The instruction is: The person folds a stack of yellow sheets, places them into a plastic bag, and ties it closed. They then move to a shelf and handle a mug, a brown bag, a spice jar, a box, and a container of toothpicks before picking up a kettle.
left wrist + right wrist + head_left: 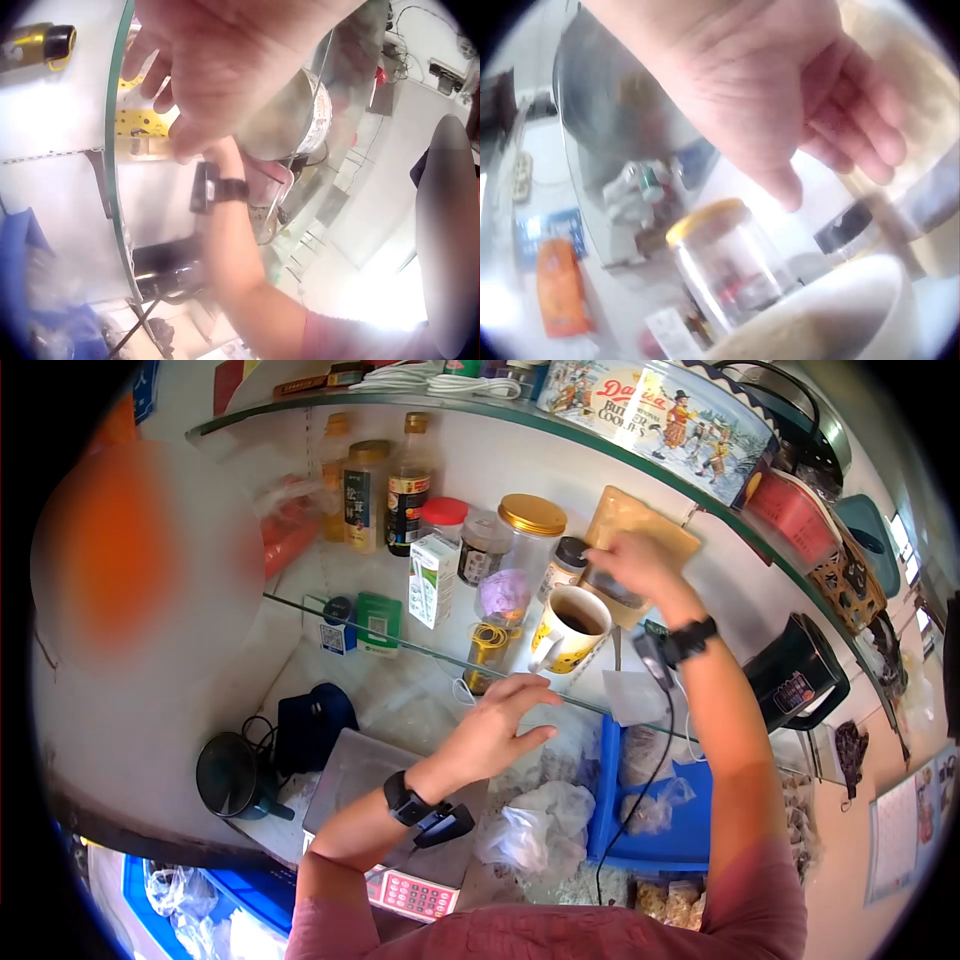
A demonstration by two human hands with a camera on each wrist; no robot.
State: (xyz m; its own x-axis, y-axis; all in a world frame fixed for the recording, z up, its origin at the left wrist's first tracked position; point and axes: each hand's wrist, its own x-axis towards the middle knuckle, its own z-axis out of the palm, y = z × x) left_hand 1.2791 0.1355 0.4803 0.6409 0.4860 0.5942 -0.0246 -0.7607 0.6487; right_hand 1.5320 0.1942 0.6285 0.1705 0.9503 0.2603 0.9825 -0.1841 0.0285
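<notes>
Mug, white and yellow (brown contents inside), stood on a glass shelf. Near it, the left hand was spread, thumb apart from the fingers. The right hand, fingers loosely bent, hovered before a brown pouch, near a black-lidded jar; whether it touched the pouch was unclear.

Head view looks down; wrist views sit close
</notes>
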